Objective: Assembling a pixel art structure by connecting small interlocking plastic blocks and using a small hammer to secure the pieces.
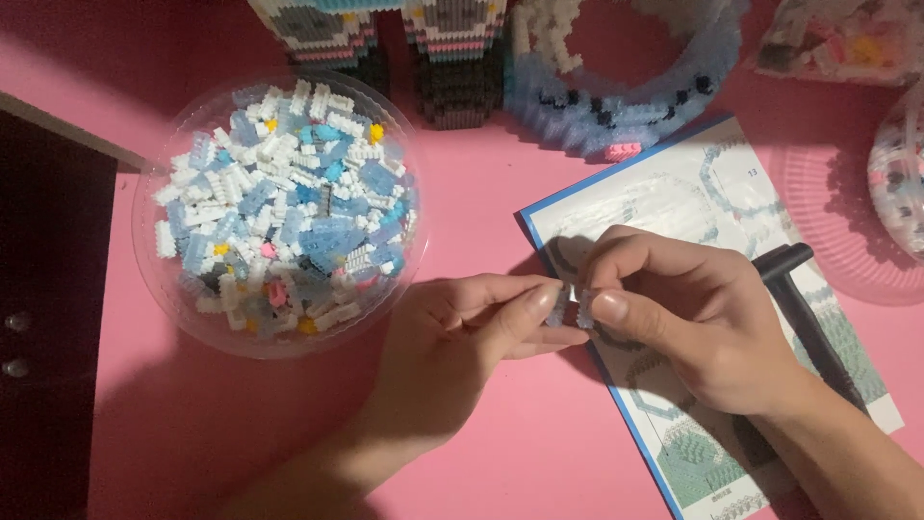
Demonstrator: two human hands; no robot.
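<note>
Far left, a clear bowl (159,289) brims with white and blue micro bricks (289,202). Near centre, the left hand (452,337) pinches one pale blue piece (559,306) and the right hand (683,323) pinches another (584,308), the two just beside each other above the instruction sheet (712,193). They look light, rigid and easily dropped, best held by their flat sides. Fingers hide their stud faces; the black tool (808,318) runs under the right wrist
</note>
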